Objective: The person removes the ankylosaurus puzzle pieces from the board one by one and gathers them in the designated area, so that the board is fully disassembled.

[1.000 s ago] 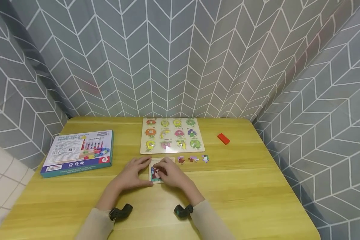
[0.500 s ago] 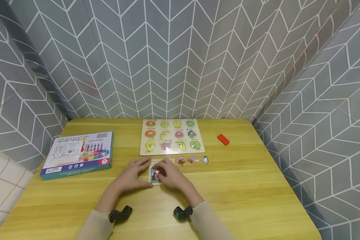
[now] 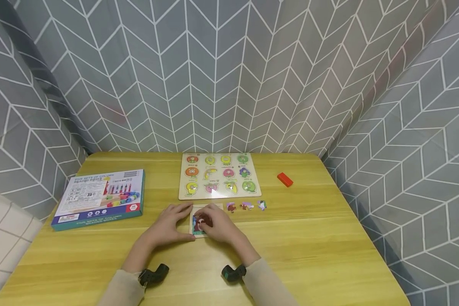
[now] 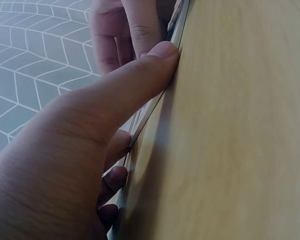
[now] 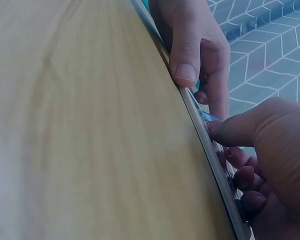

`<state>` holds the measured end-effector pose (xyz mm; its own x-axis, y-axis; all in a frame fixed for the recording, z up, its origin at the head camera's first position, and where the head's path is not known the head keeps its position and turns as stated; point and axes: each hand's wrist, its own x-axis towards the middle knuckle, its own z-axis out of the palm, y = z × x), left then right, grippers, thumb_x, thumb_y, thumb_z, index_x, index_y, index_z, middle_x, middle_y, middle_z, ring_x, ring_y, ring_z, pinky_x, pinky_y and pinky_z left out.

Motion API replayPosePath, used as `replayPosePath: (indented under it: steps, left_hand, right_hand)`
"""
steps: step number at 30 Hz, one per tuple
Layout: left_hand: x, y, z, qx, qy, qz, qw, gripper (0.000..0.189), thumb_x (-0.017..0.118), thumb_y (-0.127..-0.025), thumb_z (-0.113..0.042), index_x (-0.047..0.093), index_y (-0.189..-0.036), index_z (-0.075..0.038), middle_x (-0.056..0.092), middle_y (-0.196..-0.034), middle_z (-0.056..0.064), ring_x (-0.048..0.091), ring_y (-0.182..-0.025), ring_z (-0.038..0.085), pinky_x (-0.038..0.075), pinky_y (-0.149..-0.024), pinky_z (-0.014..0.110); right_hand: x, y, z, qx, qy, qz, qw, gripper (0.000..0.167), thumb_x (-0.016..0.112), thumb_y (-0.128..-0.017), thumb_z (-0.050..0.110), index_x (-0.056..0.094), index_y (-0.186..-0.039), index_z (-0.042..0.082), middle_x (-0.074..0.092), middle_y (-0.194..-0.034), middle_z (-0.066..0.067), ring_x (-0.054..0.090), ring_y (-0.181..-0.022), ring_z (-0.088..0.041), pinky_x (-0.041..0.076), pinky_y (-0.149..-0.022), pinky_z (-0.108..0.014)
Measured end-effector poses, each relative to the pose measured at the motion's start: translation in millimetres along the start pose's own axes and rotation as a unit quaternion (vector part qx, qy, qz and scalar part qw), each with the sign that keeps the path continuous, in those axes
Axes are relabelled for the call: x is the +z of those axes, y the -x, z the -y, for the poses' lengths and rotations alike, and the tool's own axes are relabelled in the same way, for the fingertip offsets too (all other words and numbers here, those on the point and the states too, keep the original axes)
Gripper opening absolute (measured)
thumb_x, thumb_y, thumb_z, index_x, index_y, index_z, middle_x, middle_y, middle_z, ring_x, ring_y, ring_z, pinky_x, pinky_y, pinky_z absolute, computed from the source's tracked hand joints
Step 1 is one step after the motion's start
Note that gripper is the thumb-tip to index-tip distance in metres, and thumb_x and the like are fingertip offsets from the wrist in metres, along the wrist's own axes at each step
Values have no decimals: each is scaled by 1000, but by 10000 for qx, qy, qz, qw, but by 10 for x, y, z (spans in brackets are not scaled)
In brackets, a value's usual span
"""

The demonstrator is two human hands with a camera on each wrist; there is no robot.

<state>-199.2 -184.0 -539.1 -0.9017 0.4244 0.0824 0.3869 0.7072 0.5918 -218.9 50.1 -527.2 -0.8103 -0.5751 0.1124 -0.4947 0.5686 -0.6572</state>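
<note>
A small wooden jigsaw tray (image 3: 219, 207) lies on the table before me, partly filled with a brown, blue and green picture. My left hand (image 3: 168, 227) holds the tray's left side, thumb (image 4: 162, 57) at the near edge and forefinger at the far corner. Over the picture, my right hand (image 3: 221, 225) pinches a brown puzzle piece (image 3: 206, 219) between thumb and fingertips, down at the tray's surface; the fingers hide much of it. In the right wrist view, the right thumb (image 5: 235, 131) and curled fingers meet the picture close to the tray's edge.
Three loose puzzle pieces (image 3: 246, 206) lie in a row right of the tray. Behind it is a fruit peg board (image 3: 181, 193). A boxed bead set (image 3: 99, 197) sits at the left, a red block (image 3: 284, 179) at the right. Patterned curtains (image 3: 214, 76) surround the table.
The right fingers shift slightly over the picture, and the brown piece under them has turned or moved a little. The left hand keeps its hold; the loose pieces stay put.
</note>
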Motion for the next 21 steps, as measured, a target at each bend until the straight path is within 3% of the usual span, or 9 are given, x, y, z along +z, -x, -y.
replayPosePath:
  steps: [5, 13, 21]
  left_hand:
    - [11, 10, 3, 38, -18, -55, 10000, 102, 87, -80, -60, 51, -158, -7, 44, -167, 8, 43, -143, 38, 31, -120, 67]
    - [35, 35, 7, -20, 5, -15, 10000, 103, 87, -79, -63, 51, -158, -6, 44, -167, 10, 42, -144, 40, 33, -119, 68]
    - [21, 21, 13, -16, -43, -59, 10000, 103, 87, -79, -62, 51, -158, -7, 44, -167, 8, 42, -144, 40, 33, -119, 68]
  right_hand:
    - [3, 9, -2, -84, 162, 6, 9998, 27, 72, -101, 11, 72, -129, 13, 62, -118, 0, 59, -103, -7, 53, -93, -24]
    - [8, 26, 6, -268, 871, 142, 9957, 30, 68, -104, 14, 71, -133, 10, 63, -121, -4, 59, -102, -9, 53, -91, -23]
    - [-14, 23, 30, -314, 849, 72, 9959, 30, 65, -106, 15, 69, -135, 6, 63, -124, -6, 61, -109, -13, 54, -98, -27]
